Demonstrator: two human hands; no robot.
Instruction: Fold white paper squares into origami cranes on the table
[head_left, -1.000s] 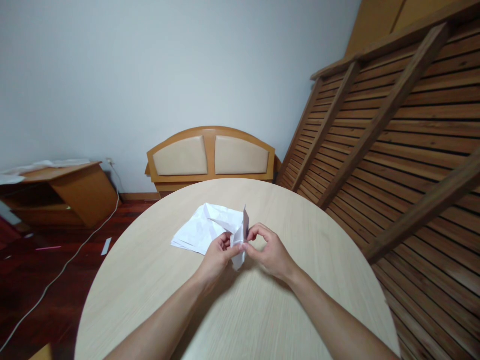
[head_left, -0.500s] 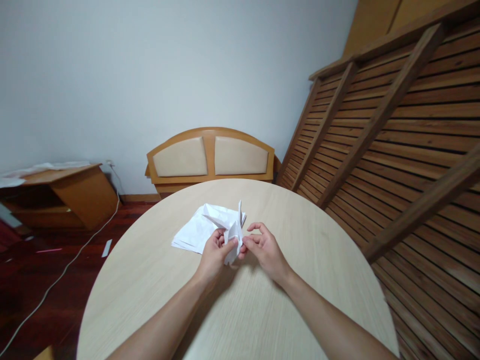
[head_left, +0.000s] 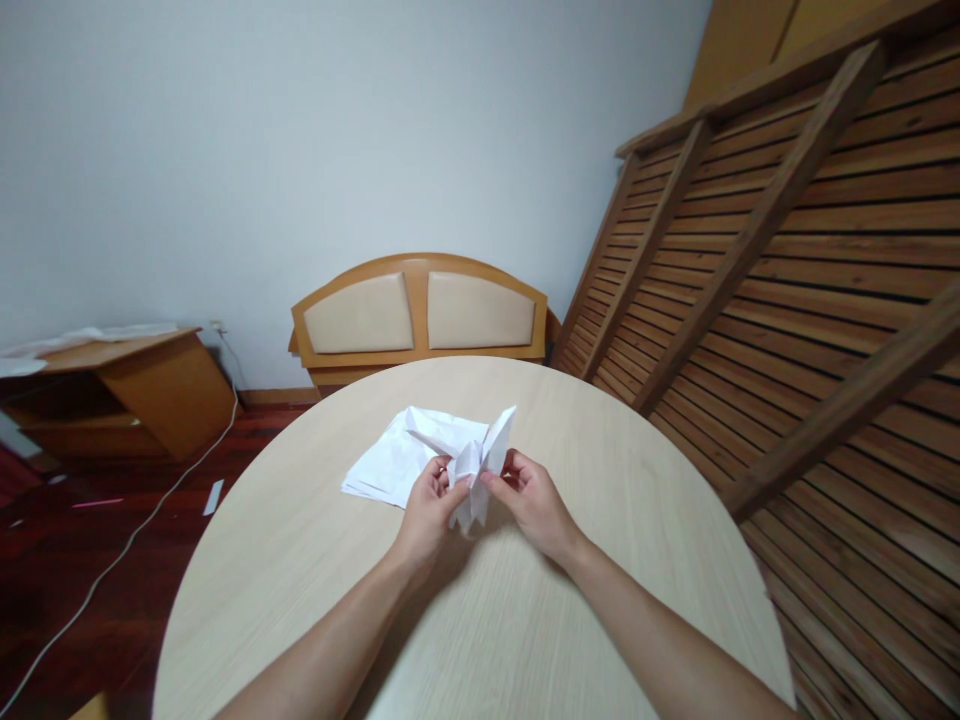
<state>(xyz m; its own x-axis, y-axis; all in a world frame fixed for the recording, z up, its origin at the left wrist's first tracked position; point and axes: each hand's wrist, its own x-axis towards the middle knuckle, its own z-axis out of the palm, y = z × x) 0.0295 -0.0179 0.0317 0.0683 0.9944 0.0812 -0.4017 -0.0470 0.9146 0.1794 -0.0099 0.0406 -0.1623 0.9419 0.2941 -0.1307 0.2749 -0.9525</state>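
A folded white paper figure, with pointed flaps spread to the left and right, is held just above the table. My left hand pinches its left side between thumb and fingers. On the other side, my right hand is closed on the right flap, thumb in front and fingers behind. Beyond the figure lies a stack of white paper sheets, partly covered by the left flap and my left hand. The fingertips behind the paper are hidden.
The round light-wood table carries the paper. Behind it stands a headboard with two cream panels. A slatted wooden frame leans at the right. At left are a low cabinet and a white cable on the floor.
The right flap, upright before, now slants outward to the right. My right hand's fingers, apart earlier, have closed around that flap. My left hand has kept its hold.
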